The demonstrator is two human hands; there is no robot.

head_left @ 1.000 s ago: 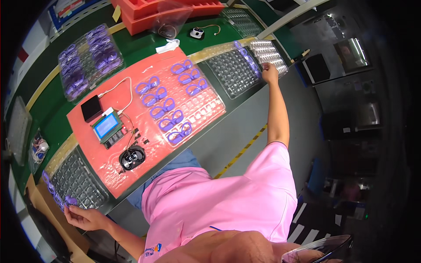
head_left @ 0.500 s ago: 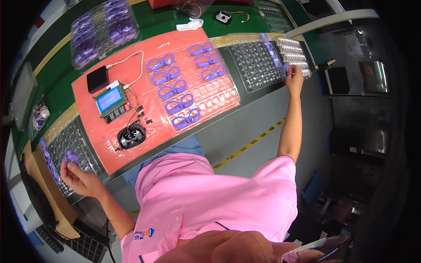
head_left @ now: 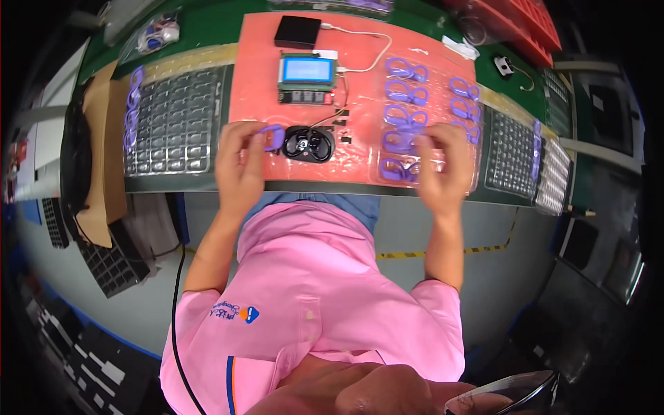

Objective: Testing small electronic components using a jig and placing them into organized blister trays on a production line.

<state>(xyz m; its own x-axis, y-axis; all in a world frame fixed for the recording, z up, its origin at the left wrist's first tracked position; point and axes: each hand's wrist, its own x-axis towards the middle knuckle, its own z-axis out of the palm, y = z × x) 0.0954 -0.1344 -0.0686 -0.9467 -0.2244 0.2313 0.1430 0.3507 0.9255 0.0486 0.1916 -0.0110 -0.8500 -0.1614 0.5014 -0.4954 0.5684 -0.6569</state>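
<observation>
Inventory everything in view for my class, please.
Loops: many, purple, mostly in trays
Mat tray: 1, transparent, right part of mat
Side trays: at least 2, transparent, left and right of mat
Ridged tray: at least 1, silvery, far right
Cradle: 1, black, mat's near edge
Display board: 1, green and blue, upper mat
Flat box: 1, black, beyond board
Cable: 1, white, box to board
Mat: 1, salmon, centre of bench
Bench: 1, green, across top
Clear bag: 1, transparent, upper left
Crumpled sheet: 1, white, upper right
Container: 1, orange, upper right
Small device: 1, black and white, upper right
Carton: 1, brown, left
Shirt: 1, pink, centre
Left grip: 1, bare, holding a purple loop
Right grip: 1, bare, over mat tray
</observation>
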